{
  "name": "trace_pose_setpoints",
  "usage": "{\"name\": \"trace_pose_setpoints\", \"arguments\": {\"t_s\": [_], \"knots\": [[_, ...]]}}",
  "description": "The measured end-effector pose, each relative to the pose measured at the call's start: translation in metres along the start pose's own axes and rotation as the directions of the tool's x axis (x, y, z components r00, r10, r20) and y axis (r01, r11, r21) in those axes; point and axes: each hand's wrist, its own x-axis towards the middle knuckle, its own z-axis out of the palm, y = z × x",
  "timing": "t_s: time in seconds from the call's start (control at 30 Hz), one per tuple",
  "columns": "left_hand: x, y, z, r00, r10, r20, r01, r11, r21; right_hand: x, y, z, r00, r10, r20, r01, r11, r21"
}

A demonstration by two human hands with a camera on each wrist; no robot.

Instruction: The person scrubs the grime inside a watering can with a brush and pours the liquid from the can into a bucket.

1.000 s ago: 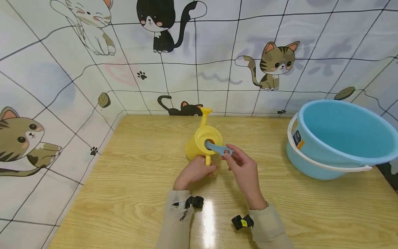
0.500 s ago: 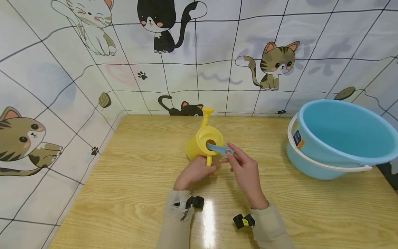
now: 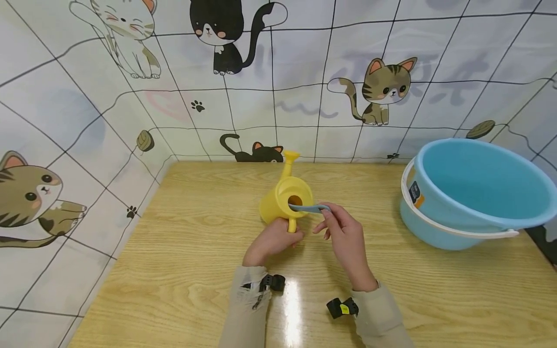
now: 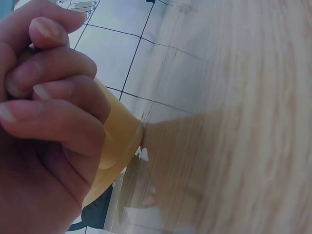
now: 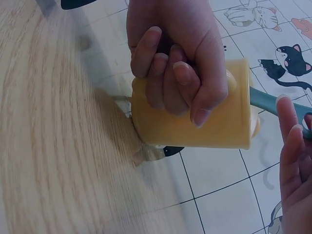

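A yellow toy watering can (image 3: 271, 207) tilts on the wooden table, its open top facing me and its spout pointing to the back wall. My left hand (image 3: 273, 240) grips its handle, fingers curled round it; the left wrist view shows these curled fingers (image 4: 68, 92) against the can (image 4: 119, 136). Between thumb and fingers, my right hand (image 3: 346, 239) pinches the looped handle end of a blue toy rake (image 3: 306, 209). The rake's other end reaches into the can's opening and is hidden. In the right wrist view the blue shaft (image 5: 265, 101) enters over the rim.
To the right stand light-blue nested tubs: a large basin (image 3: 478, 193) sits tilted in a bucket (image 3: 431, 232) with a white handle. A cat-patterned cloth (image 3: 304, 106) covers the wall behind the table (image 3: 183, 232).
The rake has turned in my right hand and now shows its narrow edge; its tined end has gone from sight inside the can. My right hand has shifted slightly right. The left hand stays put.
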Motion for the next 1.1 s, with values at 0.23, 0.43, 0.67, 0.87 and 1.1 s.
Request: {"name": "trace_pose_setpoints", "arguments": {"t_s": [0.23, 0.43, 0.67, 0.87, 1.1], "knots": [[-0.001, -0.001, -0.002, 1.0, 0.001, 0.006, -0.001, 1.0, 0.007, 0.002, 0.001, 0.0, 0.998, -0.009, -0.054, 0.013, 0.996, 0.083], [-0.001, -0.002, -0.004, 1.0, 0.014, 0.001, -0.014, 1.0, -0.003, 0.002, 0.002, 0.002, 0.999, -0.037, -0.012, 0.038, 0.993, 0.111], [0.0, -0.002, -0.003, 1.0, 0.02, -0.008, -0.021, 0.999, -0.038, 0.001, 0.003, 0.005, 0.984, -0.114, 0.137, 0.111, 0.993, 0.031], [0.0, -0.002, -0.003, 1.0, 0.013, -0.011, -0.014, 0.998, -0.061, 0.001, 0.003, 0.008, 0.964, -0.148, 0.222, 0.164, 0.985, -0.053], [0.0, -0.001, -0.003, 1.0, 0.009, -0.007, -0.009, 0.997, -0.072, 0.0, 0.003, 0.01, 0.967, -0.096, 0.238, 0.113, 0.992, -0.06]]}}
